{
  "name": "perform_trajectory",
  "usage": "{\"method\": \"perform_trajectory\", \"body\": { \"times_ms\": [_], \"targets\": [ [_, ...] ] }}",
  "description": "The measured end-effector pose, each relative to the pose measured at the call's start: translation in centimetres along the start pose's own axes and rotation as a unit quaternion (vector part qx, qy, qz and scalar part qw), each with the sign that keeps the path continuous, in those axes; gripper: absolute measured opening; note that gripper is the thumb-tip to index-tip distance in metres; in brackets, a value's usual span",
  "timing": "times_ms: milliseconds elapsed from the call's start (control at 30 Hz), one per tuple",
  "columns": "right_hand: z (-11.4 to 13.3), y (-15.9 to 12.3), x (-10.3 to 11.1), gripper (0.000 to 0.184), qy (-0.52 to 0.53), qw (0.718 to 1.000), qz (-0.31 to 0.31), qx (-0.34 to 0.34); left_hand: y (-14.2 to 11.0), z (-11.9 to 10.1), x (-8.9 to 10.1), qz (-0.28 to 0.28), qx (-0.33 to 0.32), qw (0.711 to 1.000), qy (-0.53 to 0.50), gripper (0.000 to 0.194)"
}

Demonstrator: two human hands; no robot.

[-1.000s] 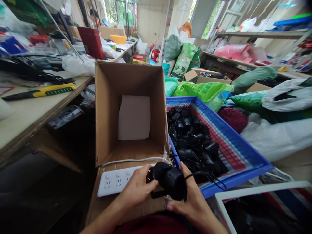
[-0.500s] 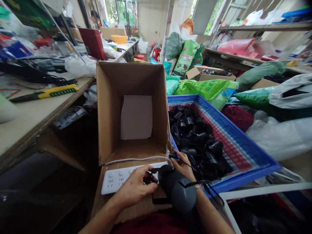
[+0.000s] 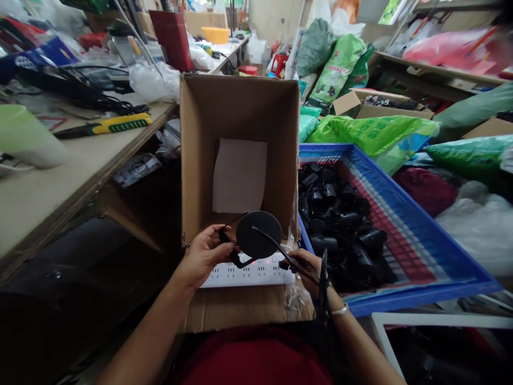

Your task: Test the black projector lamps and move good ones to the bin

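My left hand [image 3: 204,254] grips a round black lamp-like device [image 3: 258,234] by its bracket and holds it just above a white power strip [image 3: 248,274]. Red lights glow on the strip. My right hand [image 3: 306,267] pinches the device's thin black cable [image 3: 280,248] at the strip's right end. The strip lies on the front flap of an open cardboard box [image 3: 236,112] holding a white sheet [image 3: 239,176].
A blue plastic tray [image 3: 401,224] to the right holds several more black devices [image 3: 340,224]. A wooden workbench [image 3: 48,182] on the left carries a yellow-handled tool [image 3: 106,125], cables and bags. Green sacks [image 3: 372,133] and boxes crowd the back. A white frame [image 3: 441,321] lies lower right.
The device has been lifted and turned so its round back faces me. My right hand moved from the tray edge to the strip with the cable. The camera tilted downward.
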State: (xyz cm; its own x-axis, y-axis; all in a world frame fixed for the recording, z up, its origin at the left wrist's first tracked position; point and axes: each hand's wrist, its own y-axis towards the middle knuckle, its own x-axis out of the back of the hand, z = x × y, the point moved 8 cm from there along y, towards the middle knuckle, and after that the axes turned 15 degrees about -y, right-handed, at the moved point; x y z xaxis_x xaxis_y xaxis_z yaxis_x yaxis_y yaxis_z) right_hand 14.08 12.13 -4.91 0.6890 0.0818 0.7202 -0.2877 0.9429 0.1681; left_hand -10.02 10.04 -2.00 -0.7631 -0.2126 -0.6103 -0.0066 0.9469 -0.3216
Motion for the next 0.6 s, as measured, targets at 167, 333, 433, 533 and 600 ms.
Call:
{"method": "perform_trajectory", "body": {
  "times_ms": [167, 333, 433, 533, 600],
  "targets": [
    [1.0, -0.1, -1.5, 0.019, -0.034, 0.997, 0.014, 0.064, 0.1, 0.3, 0.9, -0.002, -0.016, 0.999, -0.036, 0.049],
    [1.3, -0.2, -2.2, 0.018, -0.05, 0.991, 0.033, 0.123, 0.4, 0.4, 1.7, -0.012, -0.033, 0.997, -0.066, 0.05],
    [1.1, -0.6, -3.1, 0.016, -0.059, 0.986, 0.055, 0.145, 0.6, 0.3, 1.7, -0.016, -0.035, 0.996, -0.078, 0.052],
    [0.9, -1.1, -3.6, 0.018, -0.072, 0.985, 0.05, 0.152, 0.7, 0.2, 1.8, -0.033, -0.041, 0.994, -0.097, 0.055],
    [0.8, -1.5, -3.7, 0.019, -0.08, 0.984, 0.03, 0.153, 0.7, 0.1, 2.1, -0.049, -0.051, 0.991, -0.116, 0.059]
  ]
}}
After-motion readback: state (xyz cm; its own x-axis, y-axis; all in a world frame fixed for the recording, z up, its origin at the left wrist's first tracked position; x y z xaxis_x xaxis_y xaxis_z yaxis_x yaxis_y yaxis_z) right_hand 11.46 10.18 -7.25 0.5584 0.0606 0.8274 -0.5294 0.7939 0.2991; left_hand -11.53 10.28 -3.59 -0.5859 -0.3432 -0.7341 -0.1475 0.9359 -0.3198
